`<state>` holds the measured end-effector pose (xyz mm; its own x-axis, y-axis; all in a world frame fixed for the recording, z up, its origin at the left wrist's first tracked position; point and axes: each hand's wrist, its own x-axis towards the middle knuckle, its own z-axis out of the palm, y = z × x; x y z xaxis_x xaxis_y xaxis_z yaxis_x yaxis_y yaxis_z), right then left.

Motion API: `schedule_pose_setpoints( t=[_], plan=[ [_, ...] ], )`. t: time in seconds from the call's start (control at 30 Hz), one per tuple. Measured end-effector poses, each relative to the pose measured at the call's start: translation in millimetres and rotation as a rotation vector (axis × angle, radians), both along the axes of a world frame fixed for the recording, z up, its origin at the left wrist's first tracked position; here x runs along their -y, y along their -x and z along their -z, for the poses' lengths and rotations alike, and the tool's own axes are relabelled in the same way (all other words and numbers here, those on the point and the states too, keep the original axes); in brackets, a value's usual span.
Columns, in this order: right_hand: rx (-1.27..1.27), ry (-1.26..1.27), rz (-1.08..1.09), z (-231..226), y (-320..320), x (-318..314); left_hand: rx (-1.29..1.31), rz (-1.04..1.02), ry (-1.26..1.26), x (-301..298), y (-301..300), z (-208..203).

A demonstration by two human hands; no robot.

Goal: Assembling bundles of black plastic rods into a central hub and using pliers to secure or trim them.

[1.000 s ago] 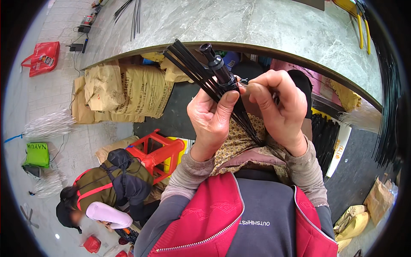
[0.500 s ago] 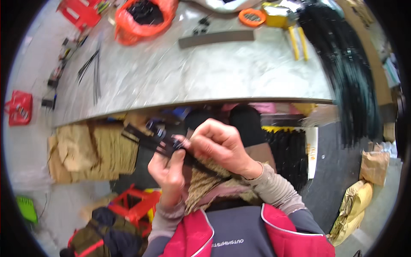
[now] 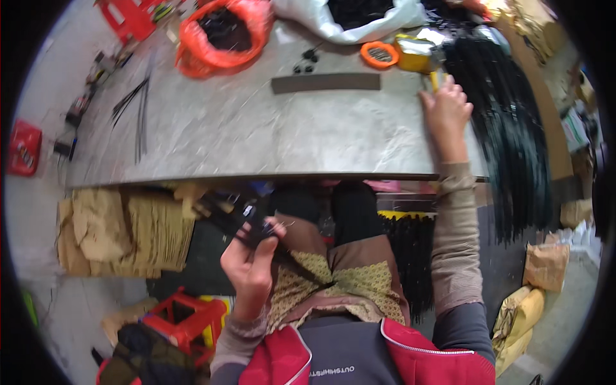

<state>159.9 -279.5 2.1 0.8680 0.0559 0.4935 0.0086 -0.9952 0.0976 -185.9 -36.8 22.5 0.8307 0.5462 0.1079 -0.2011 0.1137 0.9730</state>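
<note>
My left hand [image 3: 249, 273] is over my lap, thumb and fingers closed on black straps [image 3: 221, 217]. A small shiny black fitting sits on them by the fingertips; its exact kind I cannot make out. One end of the black strip trails down across my lap. My right hand [image 3: 449, 115] reaches out over the table's right side and is closed round the yellow-handled pliers [image 3: 435, 81]. My fingers hide most of that tool. Just beyond it are a yellow container [image 3: 414, 54] and an orange dish [image 3: 378, 55] of small metal pieces.
A dark flat bar [image 3: 326, 83] and small black parts [image 3: 307, 61] lie on the grey table [image 3: 224, 138]. An orange bag [image 3: 187, 45] and a white sack [image 3: 321, 29] stand behind. Long black strips [image 3: 507, 128] hang over the right edge. A red stool [image 3: 179, 317] is lower left.
My right hand has left the black straps and moved up and right to the yellow-handled pliers. My left hand still grips the straps over my lap. The view has shifted slightly.
</note>
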Motion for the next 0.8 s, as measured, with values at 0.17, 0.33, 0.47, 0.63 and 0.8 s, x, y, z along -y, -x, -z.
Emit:
schedule_pose_setpoints(
  t=[0.17, 0.33, 0.47, 0.63, 0.8],
  plan=[
    [-0.001, -0.099, -0.07, 4.9, -45.5, 32.2, 0.048, 0.053, 0.049, 3.1, -3.0, -0.4],
    [-0.529, -1.195, -0.649, -13.3, 0.8, 25.3, 0.05, 0.065, -0.004, 0.2, 6.2, 2.5],
    [-0.807, -1.438, -0.879, -38.0, 108.2, 1.7, 0.009, 0.043, -0.018, 2.6, 8.6, 0.3],
    [-1.564, -0.958, -1.033, -64.4, 173.8, -18.3, 0.021, 0.052, 0.029, 2.9, 12.0, 1.4],
    [-1.546, -0.577, -1.209, -62.2, 192.5, -36.6, 0.034, 0.063, 0.011, 4.1, 13.1, -0.8]
  ],
)
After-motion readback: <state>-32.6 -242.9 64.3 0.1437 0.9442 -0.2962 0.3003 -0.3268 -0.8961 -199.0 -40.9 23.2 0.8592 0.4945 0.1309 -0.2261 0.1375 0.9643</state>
